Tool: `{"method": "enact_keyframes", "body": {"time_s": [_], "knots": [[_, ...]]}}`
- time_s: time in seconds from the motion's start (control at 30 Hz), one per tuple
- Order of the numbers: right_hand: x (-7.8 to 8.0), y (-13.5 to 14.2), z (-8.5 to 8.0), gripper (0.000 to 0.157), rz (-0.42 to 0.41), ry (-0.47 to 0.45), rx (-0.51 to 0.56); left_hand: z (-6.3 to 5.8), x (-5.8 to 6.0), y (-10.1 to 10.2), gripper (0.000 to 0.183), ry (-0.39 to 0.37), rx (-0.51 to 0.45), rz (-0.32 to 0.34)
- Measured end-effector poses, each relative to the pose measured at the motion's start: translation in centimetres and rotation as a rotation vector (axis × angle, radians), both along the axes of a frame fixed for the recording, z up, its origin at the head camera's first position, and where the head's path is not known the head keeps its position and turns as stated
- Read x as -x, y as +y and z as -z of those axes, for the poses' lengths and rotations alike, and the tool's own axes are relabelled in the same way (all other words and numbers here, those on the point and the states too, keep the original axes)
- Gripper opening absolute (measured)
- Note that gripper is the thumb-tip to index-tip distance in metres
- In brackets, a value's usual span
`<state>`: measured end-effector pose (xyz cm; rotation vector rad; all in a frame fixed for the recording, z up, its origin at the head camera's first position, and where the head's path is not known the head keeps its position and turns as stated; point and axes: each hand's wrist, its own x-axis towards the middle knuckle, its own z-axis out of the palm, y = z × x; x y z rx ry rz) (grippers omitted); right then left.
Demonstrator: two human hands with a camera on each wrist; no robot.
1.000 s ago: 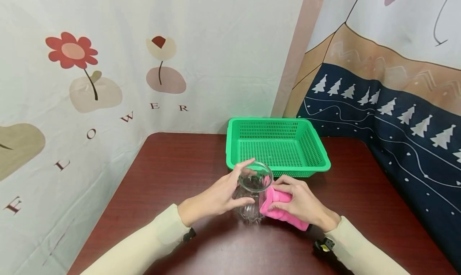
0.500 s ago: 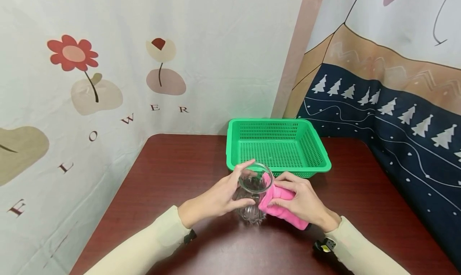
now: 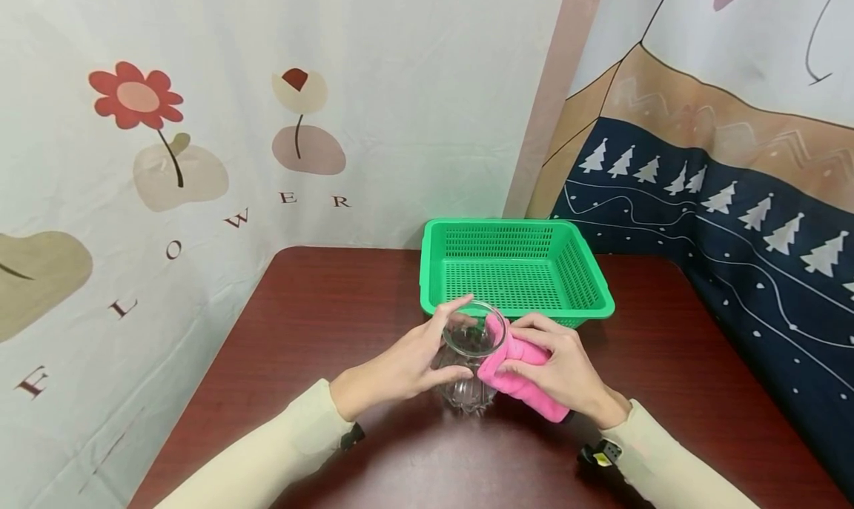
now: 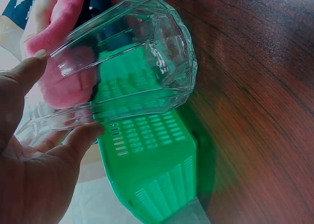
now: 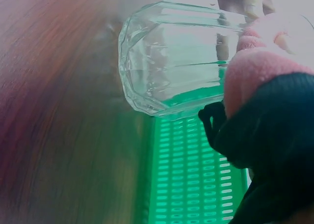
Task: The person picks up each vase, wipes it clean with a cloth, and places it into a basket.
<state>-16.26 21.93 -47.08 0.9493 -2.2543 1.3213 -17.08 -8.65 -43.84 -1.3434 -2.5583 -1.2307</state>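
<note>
A clear glass vase point(image 3: 469, 398) with faceted sides and a round, flared rim stands out in front of me in the head view. My left hand point(image 3: 405, 362) grips it round the neck, thumb on the near side and fingers behind the glass. On its right side, my right hand point(image 3: 565, 362) pinches a fuzzy pink cloth point(image 3: 530, 394) and holds it at the vase just under the rim. Pink shows through the glass point(image 4: 162, 52) in the left wrist view. Dark fabric point(image 5: 279, 121) with a small loop hangs by the cloth in the right wrist view, covering much of that hand.
Just behind the vase, a green perforated basket point(image 3: 590, 272) sits at the back of the dark red-brown table point(image 3: 327, 309). Printed curtains point(image 3: 414, 109) hang close along the back and right sides.
The right hand and pink cloth have shifted slightly up along the vase's side, toward the rim. The left hand keeps its grip, and the basket has stayed in place.
</note>
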Motion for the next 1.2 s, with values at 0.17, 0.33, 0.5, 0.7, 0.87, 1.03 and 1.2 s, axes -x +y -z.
{"method": "enact_keyframes", "body": {"time_s": [0.17, 0.33, 0.5, 0.7, 0.87, 1.03, 1.2], "knots": [[0.13, 0.04, -0.14, 0.055, -0.004, -0.004, 0.038, 0.00, 0.08, -0.06, 0.109, -0.002, -0.008, 0.006], [0.15, 0.35, -0.67, 0.056, -0.001, -0.064, 0.068, 0.09, 0.26, 0.04, 0.110, 0.012, -0.012, 0.007], [0.20, 0.61, -0.76, 0.058, -0.003, -0.117, 0.095, 0.14, 0.34, 0.07, 0.109, 0.017, -0.017, 0.011], [0.44, 0.38, -0.18, 0.056, -0.029, -0.097, 0.112, 0.16, 0.32, 0.06, 0.109, 0.024, -0.011, 0.007], [0.39, 0.15, -0.30, 0.053, -0.033, -0.094, 0.111, 0.03, 0.22, 0.05, 0.109, 0.021, -0.009, 0.003], [0.33, -0.01, -0.42, 0.053, -0.039, -0.074, 0.102, 0.02, 0.11, -0.02, 0.109, 0.017, -0.002, -0.005], [0.45, 0.06, -0.34, 0.053, -0.045, -0.052, 0.102, -0.10, 0.12, 0.09, 0.108, 0.016, 0.004, -0.003]]}}
